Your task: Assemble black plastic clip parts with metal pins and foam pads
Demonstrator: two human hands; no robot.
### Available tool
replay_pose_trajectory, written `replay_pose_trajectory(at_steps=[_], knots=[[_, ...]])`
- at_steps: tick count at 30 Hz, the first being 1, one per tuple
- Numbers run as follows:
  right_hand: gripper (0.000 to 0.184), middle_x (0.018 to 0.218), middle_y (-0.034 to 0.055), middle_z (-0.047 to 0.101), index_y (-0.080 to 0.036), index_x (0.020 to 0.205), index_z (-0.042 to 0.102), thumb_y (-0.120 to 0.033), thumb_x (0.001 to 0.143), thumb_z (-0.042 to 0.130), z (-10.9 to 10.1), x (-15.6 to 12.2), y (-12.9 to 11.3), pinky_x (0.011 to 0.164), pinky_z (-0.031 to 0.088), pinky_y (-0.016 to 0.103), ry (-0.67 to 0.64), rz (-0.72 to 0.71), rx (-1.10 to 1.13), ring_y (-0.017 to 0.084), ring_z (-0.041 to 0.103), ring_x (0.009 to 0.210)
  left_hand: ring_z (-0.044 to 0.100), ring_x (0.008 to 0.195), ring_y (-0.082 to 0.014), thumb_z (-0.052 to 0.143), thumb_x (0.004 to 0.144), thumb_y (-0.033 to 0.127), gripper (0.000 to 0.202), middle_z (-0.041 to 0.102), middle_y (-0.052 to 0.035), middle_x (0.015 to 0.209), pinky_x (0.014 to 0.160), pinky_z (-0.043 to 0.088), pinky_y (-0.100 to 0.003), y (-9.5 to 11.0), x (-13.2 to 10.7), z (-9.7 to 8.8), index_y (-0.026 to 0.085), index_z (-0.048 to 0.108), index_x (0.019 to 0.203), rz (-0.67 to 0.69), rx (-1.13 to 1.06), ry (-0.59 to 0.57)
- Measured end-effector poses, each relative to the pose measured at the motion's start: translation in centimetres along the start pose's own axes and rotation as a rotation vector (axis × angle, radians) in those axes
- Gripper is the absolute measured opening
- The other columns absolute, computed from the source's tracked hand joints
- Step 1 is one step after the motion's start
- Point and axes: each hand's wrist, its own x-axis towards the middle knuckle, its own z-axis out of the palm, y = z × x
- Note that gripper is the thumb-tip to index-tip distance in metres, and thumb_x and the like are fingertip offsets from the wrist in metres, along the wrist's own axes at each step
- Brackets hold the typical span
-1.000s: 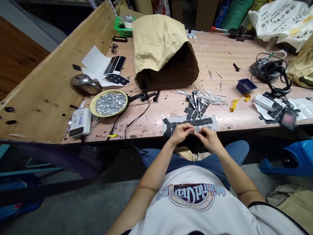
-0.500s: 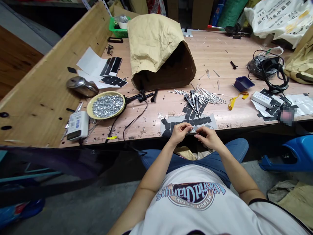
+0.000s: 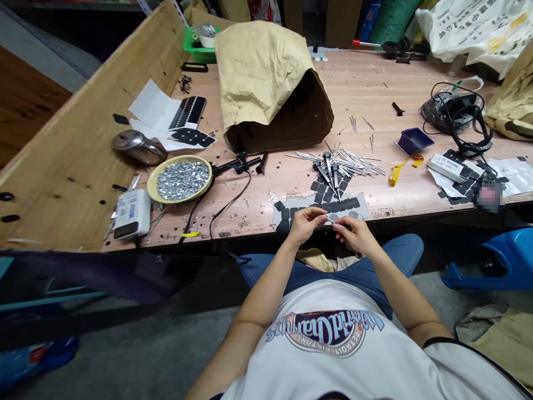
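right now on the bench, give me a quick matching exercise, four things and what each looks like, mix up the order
things
1 plate
2 paper sack
3 small tray
4 strap

looks
a yellow, lying loose
b heaped with silver bits
c dark blue-purple
d tan, on its side, mouth open

pairs: 1b, 2d, 3c, 4a

Silver pin (image 3: pixel 329 221), black pads (image 3: pixel 328 206) on grey sheet (image 3: pixel 361 210), white tee (image 3: pixel 333 378) w/ navy & red logo (image 3: pixel 325 333), blue jeans (image 3: pixel 400 258)
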Motion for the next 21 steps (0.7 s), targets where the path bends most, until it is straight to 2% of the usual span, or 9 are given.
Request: replay_pose_trajectory(at_steps=[2, 4, 6, 9, 11, 14, 17, 21], knots=[[0.038, 0.057, -0.0019, 0.058, -0.018, 0.078, 0.060, -0.056, 0.072, 0.059, -0.2, 0.8, 0.6, 0.050, 0.050, 0.025, 0.086, 0.014, -0.013, 0.011, 0.057, 0.048, 0.059, 0.054, -0.0102, 0.073, 0.064, 0.036, 0.026, 0.065, -0.0015, 0.062, 0.054, 0.046, -0.022, -0.5, 1.2, -0.1, 0.014, 0.066, 0.075, 0.014, 0.025, 0.166], [0.041, 0.060, -0.0010, 0.059, -0.019, 0.076, 0.059, -0.059, 0.070, 0.059, -0.7, 1.5, 1.4, 0.050, 0.050, 0.026, 0.206, 0.016, -0.023, 0.012, 0.058, 0.050, 0.057, 0.053, -0.0092, 0.068, 0.068, 0.034, 0.021, 0.064, -0.0014, 0.062, 0.054, 0.045, -0.021, -0.7, 2.6, -1.1, 0.014, 0.063, 0.073, 0.039, 0.061, 0.389], [0.043, 0.062, -0.0005, 0.060, -0.019, 0.076, 0.058, -0.062, 0.069, 0.058, -1.5, 2.0, 2.3, 0.050, 0.050, 0.026, 0.305, 0.010, -0.014, 0.012, 0.058, 0.051, 0.057, 0.057, -0.0098, 0.062, 0.073, 0.029, 0.015, 0.063, -0.0015, 0.064, 0.058, 0.045, -0.022, -0.6, 3.9, -2.9, 0.014, 0.061, 0.072, 0.064, 0.142, 0.569], [0.046, 0.064, -0.0011, 0.059, -0.020, 0.078, 0.056, -0.065, 0.069, 0.056, -2.7, 1.9, 3.3, 0.050, 0.051, 0.025, 0.357, 0.009, 0.024, 0.011, 0.058, 0.052, 0.060, 0.070, -0.0134, 0.057, 0.074, 0.020, 0.007, 0.065, -0.0031, 0.071, 0.072, 0.047, -0.027, 0.0, 4.9, -6.6, 0.014, 0.062, 0.074, 0.085, 0.387, 0.731], [0.046, 0.067, -0.0009, 0.059, -0.020, 0.079, 0.055, -0.066, 0.069, 0.056, -3.1, 1.6, 3.6, 0.049, 0.051, 0.024, 0.344, 0.013, 0.031, 0.011, 0.059, 0.052, 0.060, 0.076, -0.0165, 0.057, 0.072, 0.018, 0.006, 0.065, -0.0044, 0.075, 0.080, 0.045, -0.030, 0.4, 5.1, -8.5, 0.015, 0.062, 0.073, 0.042, 0.554, 0.756], [0.047, 0.069, -0.0006, 0.059, -0.021, 0.078, 0.055, -0.067, 0.069, 0.056, -2.8, 1.4, 3.5, 0.046, 0.051, 0.024, 0.294, 0.021, 0.016, 0.011, 0.059, 0.052, 0.060, 0.081, -0.0205, 0.058, 0.070, 0.016, 0.003, 0.063, -0.0055, 0.075, 0.085, 0.044, -0.035, 0.6, 5.4, -9.7, 0.017, 0.060, 0.067, -0.035, 0.726, 0.675], [0.046, 0.068, -0.0005, 0.060, -0.021, 0.079, 0.055, -0.066, 0.070, 0.056, -2.2, 1.4, 3.1, 0.046, 0.050, 0.024, 0.255, 0.018, -0.004, 0.012, 0.059, 0.051, 0.058, 0.083, -0.0238, 0.062, 0.064, 0.014, 0.010, 0.060, -0.0053, 0.072, 0.087, 0.043, -0.039, 0.3, 5.7, -9.2, 0.019, 0.056, 0.059, -0.084, 0.832, 0.566], [0.044, 0.062, -0.0016, 0.058, -0.021, 0.079, 0.056, -0.064, 0.072, 0.055, -1.7, 1.6, 2.8, 0.046, 0.049, 0.024, 0.252, -0.002, -0.025, 0.012, 0.058, 0.050, 0.055, 0.091, -0.0273, 0.061, 0.065, 0.011, 0.021, 0.057, -0.0071, 0.071, 0.091, 0.040, -0.043, 0.3, 5.8, -8.0, 0.021, 0.048, 0.052, -0.055, 0.897, 0.543]])
